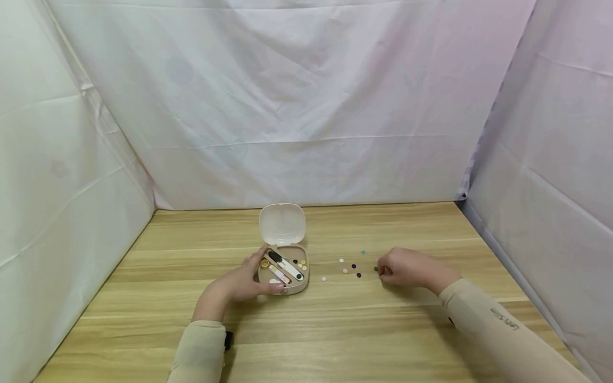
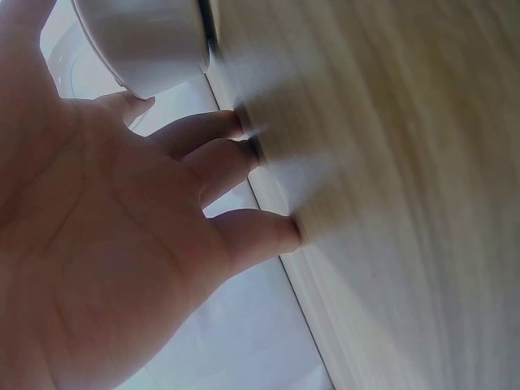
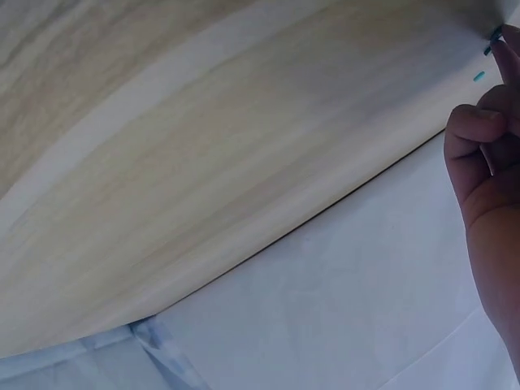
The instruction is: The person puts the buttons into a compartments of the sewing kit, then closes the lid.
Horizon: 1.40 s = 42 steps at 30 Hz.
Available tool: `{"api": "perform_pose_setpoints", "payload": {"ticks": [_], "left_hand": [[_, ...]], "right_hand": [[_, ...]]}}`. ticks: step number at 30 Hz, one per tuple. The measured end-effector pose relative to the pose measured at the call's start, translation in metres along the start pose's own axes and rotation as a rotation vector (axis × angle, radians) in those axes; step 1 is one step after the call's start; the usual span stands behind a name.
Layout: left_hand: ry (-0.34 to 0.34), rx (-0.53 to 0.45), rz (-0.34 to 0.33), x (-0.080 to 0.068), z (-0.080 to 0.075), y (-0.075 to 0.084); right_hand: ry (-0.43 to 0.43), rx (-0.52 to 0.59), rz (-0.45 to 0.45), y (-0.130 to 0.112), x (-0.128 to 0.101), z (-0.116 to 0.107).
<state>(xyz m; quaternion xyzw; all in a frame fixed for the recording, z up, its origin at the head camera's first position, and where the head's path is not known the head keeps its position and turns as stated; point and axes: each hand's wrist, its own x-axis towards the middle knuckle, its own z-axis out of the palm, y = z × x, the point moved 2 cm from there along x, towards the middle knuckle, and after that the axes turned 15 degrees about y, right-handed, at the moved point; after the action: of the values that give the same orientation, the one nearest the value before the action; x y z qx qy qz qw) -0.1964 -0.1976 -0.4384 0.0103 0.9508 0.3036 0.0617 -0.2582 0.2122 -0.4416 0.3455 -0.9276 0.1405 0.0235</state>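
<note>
A small beige sewing box [image 1: 300, 284] lies on the wooden table [image 1: 335, 330] with its white lid [image 1: 282, 223] standing open. Inside are black snips, thread cards and a few buttons. My left hand [image 1: 249, 279] rests against the box's left side, thumb along its front edge. In the left wrist view its fingers [image 2: 244, 236] are nearly straight, tips on the wood, with the box [image 2: 146, 41] above them. My right hand [image 1: 402, 268] sits curled on the table. One fingertip [image 3: 509, 45] touches a dark green button [image 1: 375, 269] while the thumb stays folded apart from it.
Several loose buttons [image 1: 353, 265] lie between the box and my right hand, and a teal one [image 1: 362, 252] lies farther back. White sheets [image 1: 306, 106] wall in the table at the back and on both sides.
</note>
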Motion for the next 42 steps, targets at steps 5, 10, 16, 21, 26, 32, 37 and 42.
{"api": "perform_pose_setpoints", "payload": {"ticks": [5, 10, 16, 21, 26, 32, 37, 42], "left_hand": [[-0.001, 0.004, 0.004, 0.0, 0.001, 0.0], [-0.002, 0.002, 0.004, 0.0, 0.001, 0.001], [-0.001, -0.002, -0.001, 0.0, -0.001, 0.001], [-0.001, 0.002, -0.002, 0.0, -0.001, 0.001], [0.0, 0.006, -0.001, 0.0, -0.001, 0.0], [0.002, 0.016, 0.005, 0.0, -0.001, 0.001], [0.004, 0.024, 0.007, 0.0, -0.001, 0.002], [0.004, 0.018, 0.006, 0.0, -0.001, 0.002]], "right_hand": [[0.009, -0.012, 0.001, -0.001, -0.002, 0.0], [0.009, 0.027, 0.012, -0.001, -0.002, 0.0], [0.039, 0.043, -0.013, -0.003, 0.005, -0.002], [0.056, 0.048, -0.041, -0.007, 0.012, -0.004], [0.069, 0.046, -0.048, -0.01, 0.019, -0.006], [0.08, 0.053, -0.029, -0.014, 0.028, -0.009], [0.093, 0.059, -0.043, -0.02, 0.036, -0.011], [0.082, 0.064, -0.043, -0.028, 0.048, -0.012]]}}
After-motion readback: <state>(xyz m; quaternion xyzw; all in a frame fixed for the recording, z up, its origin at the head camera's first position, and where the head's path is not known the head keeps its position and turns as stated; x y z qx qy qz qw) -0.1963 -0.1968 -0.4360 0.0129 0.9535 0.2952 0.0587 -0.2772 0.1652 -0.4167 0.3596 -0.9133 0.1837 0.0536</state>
